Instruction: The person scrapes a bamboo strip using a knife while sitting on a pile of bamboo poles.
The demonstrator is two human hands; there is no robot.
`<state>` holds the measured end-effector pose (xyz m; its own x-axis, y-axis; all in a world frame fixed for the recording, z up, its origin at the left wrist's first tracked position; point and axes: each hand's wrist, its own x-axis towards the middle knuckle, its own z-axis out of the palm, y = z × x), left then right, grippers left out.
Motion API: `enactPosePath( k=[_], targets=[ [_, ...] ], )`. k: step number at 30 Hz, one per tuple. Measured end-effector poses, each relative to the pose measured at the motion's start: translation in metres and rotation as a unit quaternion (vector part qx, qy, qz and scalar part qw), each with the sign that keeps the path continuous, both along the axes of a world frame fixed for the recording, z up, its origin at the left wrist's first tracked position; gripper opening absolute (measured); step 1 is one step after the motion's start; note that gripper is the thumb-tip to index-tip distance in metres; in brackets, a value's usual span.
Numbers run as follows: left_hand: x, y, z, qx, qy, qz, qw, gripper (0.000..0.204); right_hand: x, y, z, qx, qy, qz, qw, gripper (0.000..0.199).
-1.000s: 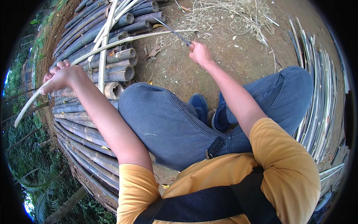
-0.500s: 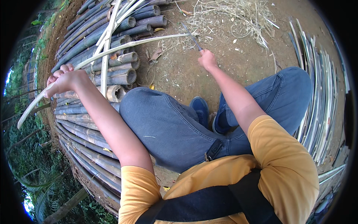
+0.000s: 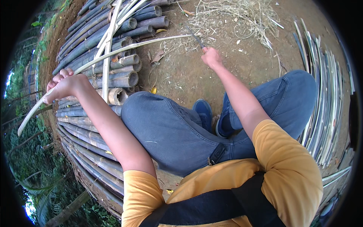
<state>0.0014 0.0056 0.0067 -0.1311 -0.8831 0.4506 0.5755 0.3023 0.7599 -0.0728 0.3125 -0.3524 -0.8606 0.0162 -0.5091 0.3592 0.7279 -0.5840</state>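
My left hand (image 3: 63, 84), out to the left, is closed around a long pale bamboo strip (image 3: 113, 53). The strip bends gently across the bamboo poles, and its near end sticks out past my fist. Ahead of me, my right hand (image 3: 211, 57) grips the handle of a knife (image 3: 195, 36) with a narrow dark blade. The blade points away and to the left, and it meets or crosses the far end of the strip. Whether the edge is in the strip I cannot tell.
Dark bamboo poles (image 3: 121, 78) are stacked on my left, with several pale split strips (image 3: 108, 49) lying over them. Pale shavings (image 3: 234, 17) are heaped on the dirt ahead. Long thin split strips (image 3: 324, 102) lie in a bundle at the right. My bent knees are between my arms.
Hardly anything differs. The near end of the bamboo strip has dipped slightly, and the knife blade has shifted a little at the strip's far end. Both hands keep their grip.
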Motion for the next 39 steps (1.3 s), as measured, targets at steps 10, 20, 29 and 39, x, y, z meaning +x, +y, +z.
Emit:
enactPosePath(
  k=[10, 20, 29, 39],
  targets=[
    [-0.006, -0.008, -0.010, 0.016, -0.006, -0.006, 1.000, 0.059, 0.012, 0.028, -0.029, 0.016, 0.000, -0.042, 0.999, 0.029],
    [-0.001, 0.003, -0.002, -0.009, -0.008, 0.059, 0.998, 0.052, 0.050, -0.010, -0.015, -0.056, 0.091, 0.005, 0.994, 0.024],
    [-0.006, 0.005, -0.005, -0.026, -0.009, 0.060, 0.998, 0.051, 0.027, 0.009, -0.034, -0.023, 0.021, -0.077, 0.997, 0.028],
    [-0.010, 0.018, -0.004, -0.039, -0.010, 0.047, 0.998, 0.050, 0.019, 0.021, -0.040, -0.029, 0.016, -0.064, 0.997, 0.027]
  ],
)
